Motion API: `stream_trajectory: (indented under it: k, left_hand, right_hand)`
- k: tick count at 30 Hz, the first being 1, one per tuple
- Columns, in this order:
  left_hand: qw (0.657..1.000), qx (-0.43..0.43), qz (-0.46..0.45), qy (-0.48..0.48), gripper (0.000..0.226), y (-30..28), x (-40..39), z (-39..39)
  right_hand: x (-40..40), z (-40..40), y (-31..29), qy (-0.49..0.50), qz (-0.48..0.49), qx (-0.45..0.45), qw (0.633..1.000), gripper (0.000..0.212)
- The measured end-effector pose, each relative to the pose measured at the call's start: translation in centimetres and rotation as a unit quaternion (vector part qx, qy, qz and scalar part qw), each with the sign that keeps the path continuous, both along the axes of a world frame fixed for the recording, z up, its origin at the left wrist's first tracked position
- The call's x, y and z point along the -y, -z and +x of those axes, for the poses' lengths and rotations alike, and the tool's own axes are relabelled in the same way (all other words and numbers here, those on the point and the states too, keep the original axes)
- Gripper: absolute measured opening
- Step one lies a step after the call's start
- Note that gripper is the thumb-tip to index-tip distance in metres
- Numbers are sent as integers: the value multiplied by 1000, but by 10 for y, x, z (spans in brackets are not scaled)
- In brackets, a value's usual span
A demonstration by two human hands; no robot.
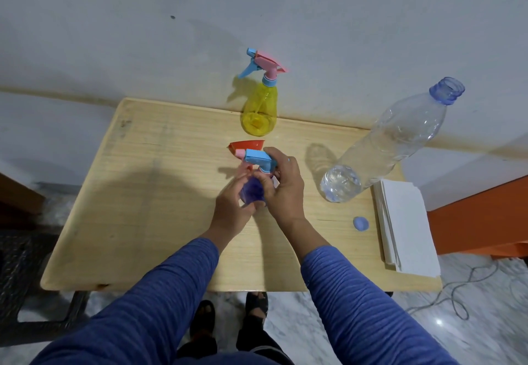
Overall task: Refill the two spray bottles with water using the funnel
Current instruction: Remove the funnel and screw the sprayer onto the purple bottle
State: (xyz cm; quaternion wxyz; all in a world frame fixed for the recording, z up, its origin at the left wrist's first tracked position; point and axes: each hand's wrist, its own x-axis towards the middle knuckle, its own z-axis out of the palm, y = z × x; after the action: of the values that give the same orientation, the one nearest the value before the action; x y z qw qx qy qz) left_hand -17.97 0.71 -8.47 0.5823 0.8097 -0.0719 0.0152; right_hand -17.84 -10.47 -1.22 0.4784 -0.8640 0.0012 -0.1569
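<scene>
A purple spray bottle stands mid-table with a blue and pink trigger head on its neck. My left hand grips the purple body from the left. My right hand curls round the neck and collar just under the trigger head. Behind them lies a red funnel, partly hidden by the trigger head. A yellow spray bottle with its own blue and pink head stands at the table's far edge. A tall clear water bottle, uncapped, stands to the right with a little water at its bottom.
The wooden table stands against a white wall. A blue bottle cap lies near the right side, next to a stack of white paper. An orange piece of furniture is to the right; a cable lies on the floor.
</scene>
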Motion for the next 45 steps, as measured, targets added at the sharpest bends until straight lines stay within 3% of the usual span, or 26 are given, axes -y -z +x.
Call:
stream_trajectory:
  k: [7, 12, 16, 20, 26, 31, 34, 38, 45]
  left_hand:
    - [1000, 2, -15, 9, 61, -3, -2, -1]
    - [1000, -6, -7, 12, 69, -1, -2, 1]
    - [1000, -6, -4, 10, 77, 1, -2, 1]
    - [1000, -1, -3, 11, 77, -1, -2, 0]
    - [1000, 8, 0, 16, 78, 0, -2, 1]
    - [1000, 2, 2, 21, 77, 2, -3, 2]
    - [1000, -8, 1, 20, 77, 7, -3, 3]
    - [1000, 4, -12, 16, 75, 2, -2, 2]
    - [1000, 16, -17, 19, 71, 0, -3, 2]
  right_hand:
    - [3, 1, -5, -38, -35, -1, 999, 67]
    - [15, 7, -10, -88, -74, -15, 993, 58]
    - [22, 1, -10, -129, -51, -19, 990, 51]
    - [14, -1, -5, -82, -7, -15, 997, 56]
    - [4, -1, 1, -6, -28, 24, 999, 60]
    - [14, 3, -7, -45, -73, 30, 996, 56]
    - [16, 1, -11, -64, -42, 25, 997, 51]
    - [7, 1, -10, -14, 5, 2, 1000, 55]
    - [10, 4, -7, -32, -46, 30, 998, 65]
